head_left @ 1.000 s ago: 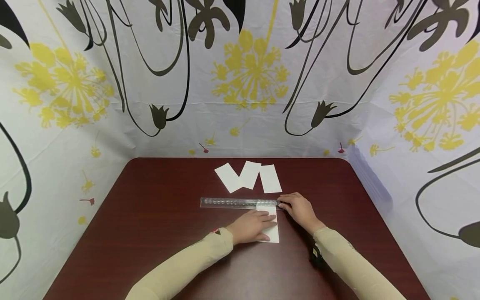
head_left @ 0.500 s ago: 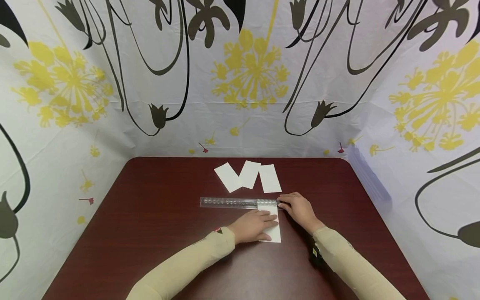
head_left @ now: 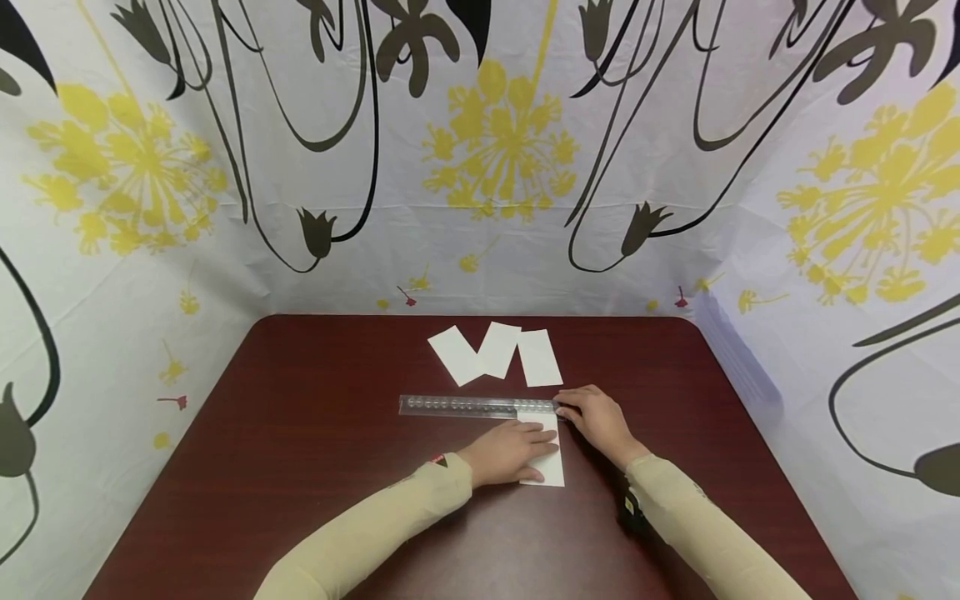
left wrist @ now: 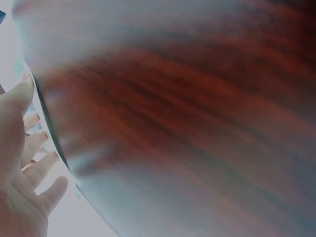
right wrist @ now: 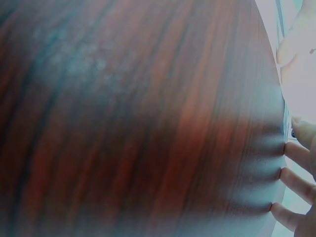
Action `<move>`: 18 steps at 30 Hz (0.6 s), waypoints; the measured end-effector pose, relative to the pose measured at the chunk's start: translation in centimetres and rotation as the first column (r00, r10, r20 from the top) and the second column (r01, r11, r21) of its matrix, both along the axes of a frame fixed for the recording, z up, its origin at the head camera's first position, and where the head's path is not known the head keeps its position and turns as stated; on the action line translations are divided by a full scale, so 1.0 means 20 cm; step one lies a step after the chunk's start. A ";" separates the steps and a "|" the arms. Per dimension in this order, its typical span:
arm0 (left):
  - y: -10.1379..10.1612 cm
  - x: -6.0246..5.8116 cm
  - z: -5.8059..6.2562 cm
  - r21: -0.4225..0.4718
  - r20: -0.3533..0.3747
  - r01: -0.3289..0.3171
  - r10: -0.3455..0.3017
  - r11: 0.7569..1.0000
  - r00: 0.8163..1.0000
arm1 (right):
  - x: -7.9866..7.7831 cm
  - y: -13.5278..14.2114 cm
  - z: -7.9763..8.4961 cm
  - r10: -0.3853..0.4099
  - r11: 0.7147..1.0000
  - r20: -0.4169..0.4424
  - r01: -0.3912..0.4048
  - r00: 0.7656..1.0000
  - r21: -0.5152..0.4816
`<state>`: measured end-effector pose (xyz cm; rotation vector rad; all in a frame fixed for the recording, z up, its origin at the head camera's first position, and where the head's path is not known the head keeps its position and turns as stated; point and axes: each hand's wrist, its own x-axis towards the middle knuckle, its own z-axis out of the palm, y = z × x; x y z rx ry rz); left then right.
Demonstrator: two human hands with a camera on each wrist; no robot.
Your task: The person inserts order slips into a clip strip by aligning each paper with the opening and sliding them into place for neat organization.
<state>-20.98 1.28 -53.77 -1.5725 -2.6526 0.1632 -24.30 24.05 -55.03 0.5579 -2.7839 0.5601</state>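
Observation:
Across the table lies a clear ruler, its right part over the far end of a white card. My left hand rests on that card, fingers spread and fairly straight. My right hand holds the ruler's right end between thumb and fingers, hiding that tip. In the left wrist view the left hand shows at the left edge, fingers apart. At the edge of the right wrist view, the right hand has several fingertips down on the tabletop; glare washes out what it holds.
Beyond the ruler lie three more white cards: a left one, a middle one and a right one. The dark red table has a patterned white cloth hanging behind and at both sides.
The white card under my left hand has slid slightly to the right beneath the ruler, the left hand shifting with it. My right hand and the ruler stay almost still.

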 end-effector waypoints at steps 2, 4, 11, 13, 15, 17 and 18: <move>0.00 0.00 -0.01 0.002 -0.013 0.007 -0.007 1.000 1.000 | 0.00 0.00 0.00 -0.002 1.000 0.001 0.002 1.000 0.000; 0.00 -0.01 -0.01 -0.002 -0.013 0.006 -0.006 1.000 1.000 | 0.00 0.00 0.00 -0.002 1.000 0.002 0.002 1.000 0.001; 0.01 0.00 0.00 -0.009 0.005 -0.006 0.006 1.000 1.000 | 0.01 0.00 0.00 0.001 1.000 0.005 -0.001 1.000 -0.001; 0.01 0.00 0.00 -0.002 -0.001 0.002 -0.002 1.000 1.000 | 0.00 0.00 0.00 0.001 1.000 0.005 -0.001 1.000 0.000; 0.01 0.00 0.00 0.004 -0.007 0.006 -0.006 1.000 1.000 | 0.00 0.00 0.00 -0.001 1.000 0.009 0.001 1.000 -0.002; 0.01 0.00 0.00 0.007 -0.013 0.009 -0.009 1.000 1.000 | 0.00 0.00 0.00 -0.002 1.000 0.013 0.002 1.000 -0.003; 0.01 -0.01 0.00 0.006 -0.013 0.009 -0.009 1.000 1.000 | 0.00 0.00 0.00 -0.003 1.000 0.013 0.003 1.000 -0.002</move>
